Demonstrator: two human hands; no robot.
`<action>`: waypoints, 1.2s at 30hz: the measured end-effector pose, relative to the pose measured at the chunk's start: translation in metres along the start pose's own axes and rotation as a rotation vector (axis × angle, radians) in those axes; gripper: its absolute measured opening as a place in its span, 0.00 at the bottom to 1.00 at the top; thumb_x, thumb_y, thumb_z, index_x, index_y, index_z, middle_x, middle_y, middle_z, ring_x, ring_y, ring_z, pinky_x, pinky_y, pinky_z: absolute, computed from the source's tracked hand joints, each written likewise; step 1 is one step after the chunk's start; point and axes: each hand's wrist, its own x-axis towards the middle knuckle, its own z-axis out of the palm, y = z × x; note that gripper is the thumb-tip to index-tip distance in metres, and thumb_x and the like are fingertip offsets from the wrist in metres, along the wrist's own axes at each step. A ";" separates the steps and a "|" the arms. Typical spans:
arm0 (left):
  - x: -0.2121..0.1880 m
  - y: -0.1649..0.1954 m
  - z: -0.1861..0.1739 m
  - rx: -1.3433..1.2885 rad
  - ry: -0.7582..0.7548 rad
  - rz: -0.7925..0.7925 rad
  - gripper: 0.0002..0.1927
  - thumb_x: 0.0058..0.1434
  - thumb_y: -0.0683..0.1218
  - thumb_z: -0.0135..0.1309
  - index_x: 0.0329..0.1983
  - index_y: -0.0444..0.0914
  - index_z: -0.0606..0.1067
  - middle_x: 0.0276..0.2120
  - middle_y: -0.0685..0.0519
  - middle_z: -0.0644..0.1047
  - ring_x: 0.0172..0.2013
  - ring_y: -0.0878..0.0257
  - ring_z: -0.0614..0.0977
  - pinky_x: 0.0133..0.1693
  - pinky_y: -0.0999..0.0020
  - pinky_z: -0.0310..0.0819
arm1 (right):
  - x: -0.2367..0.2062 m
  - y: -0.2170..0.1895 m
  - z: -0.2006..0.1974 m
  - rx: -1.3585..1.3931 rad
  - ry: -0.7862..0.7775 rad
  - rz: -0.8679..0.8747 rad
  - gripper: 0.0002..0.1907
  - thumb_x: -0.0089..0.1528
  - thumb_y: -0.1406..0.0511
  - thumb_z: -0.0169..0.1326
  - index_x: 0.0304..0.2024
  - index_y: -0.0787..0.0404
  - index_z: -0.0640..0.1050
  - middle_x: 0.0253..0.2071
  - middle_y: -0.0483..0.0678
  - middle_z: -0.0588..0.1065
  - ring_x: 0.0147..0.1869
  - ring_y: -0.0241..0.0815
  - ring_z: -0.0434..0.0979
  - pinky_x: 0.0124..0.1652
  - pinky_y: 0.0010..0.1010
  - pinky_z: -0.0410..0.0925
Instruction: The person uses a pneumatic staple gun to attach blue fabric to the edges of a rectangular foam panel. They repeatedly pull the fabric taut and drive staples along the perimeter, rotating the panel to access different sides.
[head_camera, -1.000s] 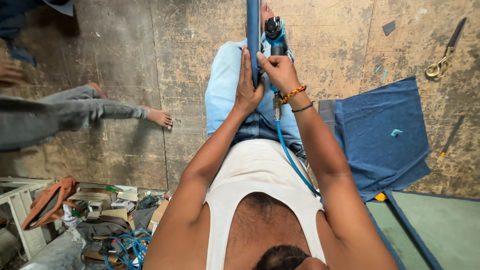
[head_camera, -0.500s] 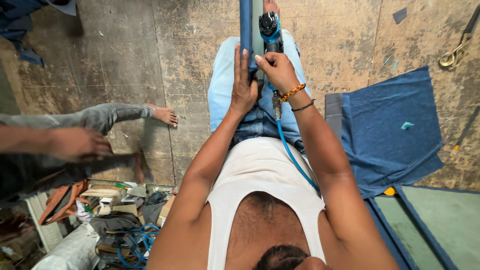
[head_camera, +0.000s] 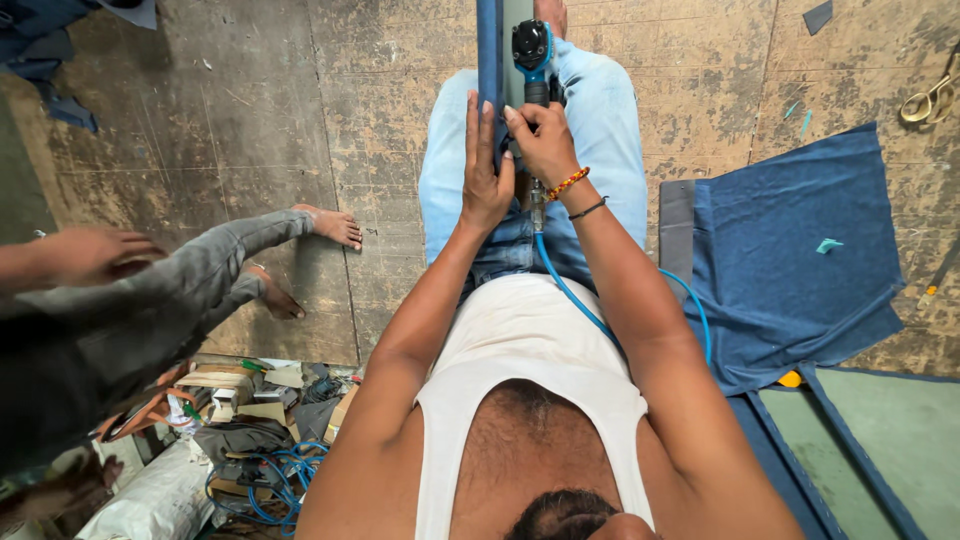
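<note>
I sit on the floor with a long upright panel (head_camera: 490, 50), blue-covered on its left face and grey-green beside it, rising between my knees. My left hand (head_camera: 484, 170) lies flat against the blue side, fingers straight up. My right hand (head_camera: 545, 140) is closed around a blue and black pneumatic stapler (head_camera: 533, 55) pressed to the panel's edge. A blue air hose (head_camera: 570, 290) runs from the tool down across my lap.
Blue fabric (head_camera: 800, 260) lies on the floor at right, with scissors (head_camera: 930, 100) beyond it. Another person sits at left, bare feet (head_camera: 330, 225) on the floor and a hand (head_camera: 85, 255) raised. Clutter and coiled blue tubing (head_camera: 260, 470) lie at lower left.
The view has shifted slightly left. The other person's hand has come further into view at left. My hands stay on the panel and tool.
</note>
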 end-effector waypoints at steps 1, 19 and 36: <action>-0.001 -0.001 0.000 0.021 0.013 0.010 0.45 0.64 0.28 0.44 0.82 0.45 0.47 0.81 0.43 0.44 0.81 0.45 0.49 0.79 0.55 0.51 | 0.000 0.002 0.003 0.023 -0.005 0.008 0.20 0.67 0.54 0.57 0.30 0.63 0.81 0.27 0.46 0.74 0.39 0.42 0.67 0.38 0.32 0.66; 0.006 -0.011 0.018 -0.036 0.586 -0.302 0.30 0.71 0.51 0.57 0.72 0.33 0.65 0.63 0.41 0.76 0.61 0.53 0.81 0.61 0.63 0.75 | 0.018 0.026 0.057 0.249 -0.075 -0.077 0.19 0.69 0.59 0.57 0.29 0.66 0.75 0.27 0.47 0.67 0.38 0.37 0.64 0.38 0.32 0.63; 0.018 -0.005 0.013 -0.055 0.667 -0.346 0.27 0.67 0.50 0.58 0.64 0.29 0.71 0.51 0.39 0.81 0.50 0.54 0.84 0.52 0.63 0.77 | 0.019 -0.004 0.055 0.510 -0.159 -0.033 0.08 0.69 0.66 0.55 0.38 0.65 0.79 0.33 0.40 0.75 0.38 0.28 0.71 0.37 0.24 0.69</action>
